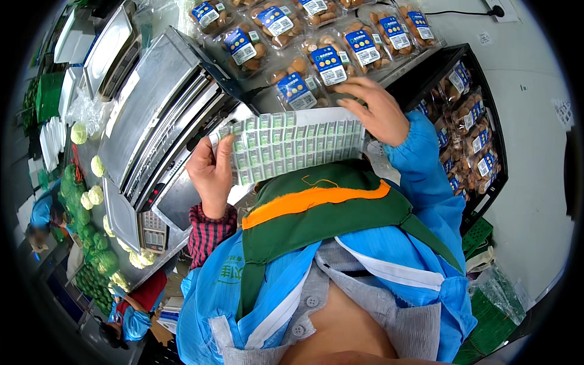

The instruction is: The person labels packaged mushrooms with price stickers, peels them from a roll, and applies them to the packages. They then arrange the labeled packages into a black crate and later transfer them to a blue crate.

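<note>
A sheet of small green-and-white stickers (292, 146) spreads out in front of my apron. My left hand (210, 173) pinches its left end, thumb on top. Over the sheet's right end is my right hand (378, 112), its fingers stretched out and parted toward the packs; whether it touches the sheet I cannot tell. Just beyond those fingertips lies a clear-wrapped pack of brown produce (328, 64) with a blue-and-white label. Another such pack (296, 91) sits behind the sheet's upper edge. Several more packs (364, 45) fill the far side of the work surface.
On the right stands a black crate (500, 155) with several similar packs inside. Metal wrapping equipment (155, 100) is at the left, with a keypad scale (153, 231) nearer me. Cabbages (97, 165) lie farther left. Two other people (137, 325) are at the lower left.
</note>
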Motion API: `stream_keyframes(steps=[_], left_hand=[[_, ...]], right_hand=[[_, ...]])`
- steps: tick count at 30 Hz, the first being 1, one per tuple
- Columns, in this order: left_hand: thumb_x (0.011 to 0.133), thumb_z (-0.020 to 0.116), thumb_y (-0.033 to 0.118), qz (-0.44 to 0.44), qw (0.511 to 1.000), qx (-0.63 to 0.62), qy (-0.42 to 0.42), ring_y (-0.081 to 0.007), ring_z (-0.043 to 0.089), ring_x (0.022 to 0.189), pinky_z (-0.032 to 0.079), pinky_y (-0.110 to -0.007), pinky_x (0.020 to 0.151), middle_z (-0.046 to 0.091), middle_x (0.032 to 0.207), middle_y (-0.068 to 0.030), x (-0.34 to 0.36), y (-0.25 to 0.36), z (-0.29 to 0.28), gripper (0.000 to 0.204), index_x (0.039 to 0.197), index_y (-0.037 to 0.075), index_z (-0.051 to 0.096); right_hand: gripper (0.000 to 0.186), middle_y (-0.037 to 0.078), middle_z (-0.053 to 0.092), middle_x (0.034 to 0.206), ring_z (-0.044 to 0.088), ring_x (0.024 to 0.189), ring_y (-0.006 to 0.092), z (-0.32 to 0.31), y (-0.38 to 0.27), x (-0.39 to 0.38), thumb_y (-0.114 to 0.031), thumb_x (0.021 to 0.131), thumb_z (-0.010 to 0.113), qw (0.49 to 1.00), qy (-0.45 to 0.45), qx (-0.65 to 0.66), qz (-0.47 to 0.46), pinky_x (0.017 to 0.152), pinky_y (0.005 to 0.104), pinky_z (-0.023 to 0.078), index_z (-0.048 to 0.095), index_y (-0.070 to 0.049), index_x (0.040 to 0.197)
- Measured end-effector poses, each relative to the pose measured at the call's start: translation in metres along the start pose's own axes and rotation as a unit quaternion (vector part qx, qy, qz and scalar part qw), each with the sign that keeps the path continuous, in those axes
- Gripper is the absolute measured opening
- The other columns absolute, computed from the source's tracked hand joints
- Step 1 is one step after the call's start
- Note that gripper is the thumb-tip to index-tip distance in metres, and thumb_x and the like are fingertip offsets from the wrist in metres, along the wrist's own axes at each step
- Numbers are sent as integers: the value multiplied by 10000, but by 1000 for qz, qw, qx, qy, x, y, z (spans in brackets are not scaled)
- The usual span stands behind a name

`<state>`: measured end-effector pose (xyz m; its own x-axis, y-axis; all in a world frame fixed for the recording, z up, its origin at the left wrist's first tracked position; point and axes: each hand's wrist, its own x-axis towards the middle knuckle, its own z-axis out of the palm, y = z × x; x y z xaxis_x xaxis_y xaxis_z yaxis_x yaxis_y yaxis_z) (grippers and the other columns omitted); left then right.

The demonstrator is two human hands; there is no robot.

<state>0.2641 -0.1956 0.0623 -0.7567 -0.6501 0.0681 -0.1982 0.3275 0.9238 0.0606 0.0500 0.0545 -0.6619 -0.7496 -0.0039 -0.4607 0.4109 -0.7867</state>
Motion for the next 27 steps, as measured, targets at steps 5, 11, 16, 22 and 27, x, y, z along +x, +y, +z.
stream_keyframes(steps=[5, 11, 16, 22, 27], left_hand=[[860, 679, 105, 44, 998, 35, -12, -30, 384, 547, 309, -208, 461, 497, 585, 14, -3, -3, 4, 138, 825, -22, 636], [885, 651, 97, -56, 995, -85, -15, -16, 467, 616, 373, -171, 537, 595, 715, 36, -4, -6, 3, 126, 915, -25, 644], [891, 647, 110, -133, 980, -143, -41, -14, 510, 643, 407, -170, 566, 636, 758, 10, 7, -13, 6, 148, 937, -30, 650], [895, 647, 146, -219, 957, -182, -51, -18, 539, 648, 420, -168, 565, 661, 779, -7, 19, -22, 5, 175, 932, -25, 655], [902, 622, 135, -226, 961, -159, 14, -43, 588, 657, 448, -186, 581, 683, 826, -29, 24, -35, -51, 148, 964, 10, 669]], right_hand=[[173, 130, 637, 886, 609, 817, 241, 34, -42, 36, -128, 846, 642, 975, -115, 189, -11, 736, 340, 490, 656, -1, 962], [171, 89, 608, 897, 601, 824, 174, 51, -50, 35, -42, 824, 664, 981, -96, 170, -4, 768, 306, 505, 641, 4, 987], [165, 73, 597, 873, 590, 813, 194, 64, -49, 32, -50, 778, 703, 991, -20, 129, -40, 737, 321, 500, 661, -24, 935], [114, 56, 610, 860, 561, 778, 264, 75, -48, 35, -84, 746, 703, 987, 48, -3, -154, 726, 355, 464, 672, -69, 855], [210, 92, 646, 976, 599, 894, 148, 79, -41, 56, -19, 829, 657, 880, 94, 447, 131, 748, 269, 493, 612, 8, 1033]])
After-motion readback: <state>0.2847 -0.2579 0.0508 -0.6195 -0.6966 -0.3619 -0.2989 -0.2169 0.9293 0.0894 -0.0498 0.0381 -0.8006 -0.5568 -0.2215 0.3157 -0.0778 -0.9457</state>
